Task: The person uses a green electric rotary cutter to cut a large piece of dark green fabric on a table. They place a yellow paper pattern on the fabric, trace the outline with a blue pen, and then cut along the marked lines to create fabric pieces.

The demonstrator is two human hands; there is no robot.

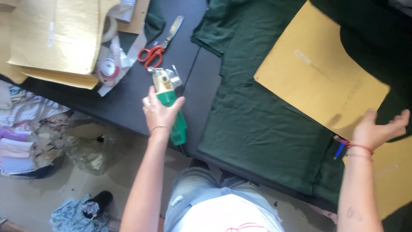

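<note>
My left hand (159, 112) grips a green and cream electric fabric cutter (168, 98) lying on the black table (128, 99), its blade end pointing away from me. My right hand (380, 129) is open, fingers spread, resting on the near edge of a tan paper pattern piece (317, 73). That pattern lies on dark green fabric (257, 129) spread over the table's right part. A blue pen (339, 150) lies just left of my right wrist.
Red-handled scissors (156, 47) lie beyond the cutter. More tan paper patterns (56, 34) and tape rolls (109, 66) are stacked at the far left. Scrap cloth (21, 137) and a plastic bag (88, 148) sit on the floor at left.
</note>
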